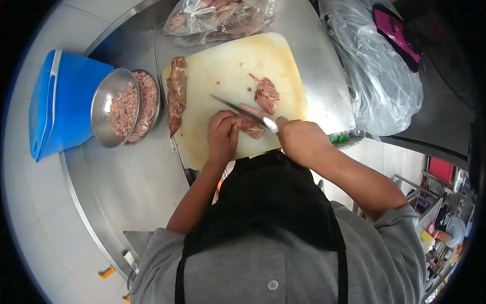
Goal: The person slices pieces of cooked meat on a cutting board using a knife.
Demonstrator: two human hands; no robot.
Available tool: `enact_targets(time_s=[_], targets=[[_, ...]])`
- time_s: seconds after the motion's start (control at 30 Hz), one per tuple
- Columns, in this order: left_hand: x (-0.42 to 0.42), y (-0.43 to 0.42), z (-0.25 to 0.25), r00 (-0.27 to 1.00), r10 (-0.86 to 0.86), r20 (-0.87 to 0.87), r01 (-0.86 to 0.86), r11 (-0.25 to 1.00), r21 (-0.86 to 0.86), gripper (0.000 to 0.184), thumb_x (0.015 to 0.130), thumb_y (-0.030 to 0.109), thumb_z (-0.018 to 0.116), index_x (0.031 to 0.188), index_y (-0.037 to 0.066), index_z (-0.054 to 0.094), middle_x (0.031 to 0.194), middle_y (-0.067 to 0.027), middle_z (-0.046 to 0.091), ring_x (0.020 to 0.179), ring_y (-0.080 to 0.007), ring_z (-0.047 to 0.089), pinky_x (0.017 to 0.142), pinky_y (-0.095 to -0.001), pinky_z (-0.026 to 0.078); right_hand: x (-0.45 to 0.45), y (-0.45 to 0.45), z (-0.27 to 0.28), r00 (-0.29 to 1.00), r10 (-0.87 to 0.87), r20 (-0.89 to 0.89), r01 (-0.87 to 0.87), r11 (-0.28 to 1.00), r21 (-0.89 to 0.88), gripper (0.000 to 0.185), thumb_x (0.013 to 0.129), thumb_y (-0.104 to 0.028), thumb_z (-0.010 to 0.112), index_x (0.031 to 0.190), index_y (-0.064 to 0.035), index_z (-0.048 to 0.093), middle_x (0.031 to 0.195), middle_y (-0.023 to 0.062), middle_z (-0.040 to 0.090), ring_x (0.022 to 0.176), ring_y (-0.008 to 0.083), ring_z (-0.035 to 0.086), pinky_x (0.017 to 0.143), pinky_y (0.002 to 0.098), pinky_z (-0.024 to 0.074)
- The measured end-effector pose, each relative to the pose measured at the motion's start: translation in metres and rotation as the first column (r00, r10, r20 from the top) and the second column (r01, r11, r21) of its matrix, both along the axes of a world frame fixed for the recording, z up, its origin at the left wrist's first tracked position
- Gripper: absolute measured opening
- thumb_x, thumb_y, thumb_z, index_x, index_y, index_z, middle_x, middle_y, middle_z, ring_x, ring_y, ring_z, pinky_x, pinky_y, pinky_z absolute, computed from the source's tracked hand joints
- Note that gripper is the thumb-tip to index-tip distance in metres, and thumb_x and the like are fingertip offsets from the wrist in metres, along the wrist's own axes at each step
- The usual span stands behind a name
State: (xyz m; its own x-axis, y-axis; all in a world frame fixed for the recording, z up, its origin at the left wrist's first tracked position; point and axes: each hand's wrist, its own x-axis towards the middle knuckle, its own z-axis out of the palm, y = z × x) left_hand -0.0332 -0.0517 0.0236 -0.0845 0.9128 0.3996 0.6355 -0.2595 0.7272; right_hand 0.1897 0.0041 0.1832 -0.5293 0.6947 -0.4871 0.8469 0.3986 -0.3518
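Observation:
My right hand (299,140) grips the white handle of a knife (238,108), whose blade points to the upper left across the cutting board (228,55). Under and beside the blade lies a piece of meat (251,127), near the board's front edge. My left hand (223,133) presses on the left end of this piece with its fingers curled, partly hiding it. Slices of cut meat (267,96) sit in a small pile just beyond the knife. A long strip of meat (177,93) rests along the board's left side.
Two metal bowls (99,109) of diced meat stand left of the board, beside a blue cooler box (71,93). Bagged meat (217,20) lies behind the board. To the right are clear plastic bags (374,76) and a pink-and-black item (396,35).

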Motion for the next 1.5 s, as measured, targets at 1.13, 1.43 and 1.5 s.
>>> enact_targets(time_s=[1.13,1.43,1.5], targets=[[-0.004,-0.003,0.0,0.998,0.037,-0.05,-0.036,0.999,0.004,0.016,0.08,0.001,0.073,0.095,0.006,0.072,0.103,-0.0093,0.065,0.103,-0.0323,0.061,0.091,-0.0418,0.049,-0.01,-0.005,-0.035,1.0,-0.003,-0.028,0.005,0.997,0.072,0.018,0.093,-0.012,0.055,0.105,0.0009,0.056,0.079,0.022,0.07,0.075,0.0424,0.07,0.069,0.052,0.0552],[-0.01,-0.006,0.003,0.996,0.037,-0.077,-0.033,0.998,0.055,0.016,0.079,0.001,0.071,0.095,0.006,0.07,0.105,-0.0098,0.065,0.104,-0.0323,0.061,0.092,-0.0442,0.047,-0.006,-0.012,0.005,0.998,0.009,0.063,-0.014,0.996,0.085,0.016,0.097,-0.017,0.055,0.1,-0.0011,0.057,0.076,0.0202,0.069,0.072,0.0407,0.07,0.066,0.0522,0.0546],[-0.009,-0.003,0.005,0.982,0.008,-0.189,0.008,0.996,0.085,0.015,0.081,0.003,0.07,0.095,0.006,0.069,0.105,-0.0115,0.064,0.104,-0.0338,0.06,0.092,-0.0452,0.046,-0.007,-0.016,0.007,0.997,0.014,0.071,-0.019,0.996,0.083,0.016,0.097,-0.017,0.055,0.1,-0.0011,0.057,0.075,0.0199,0.069,0.072,0.0402,0.07,0.065,0.052,0.0547]])
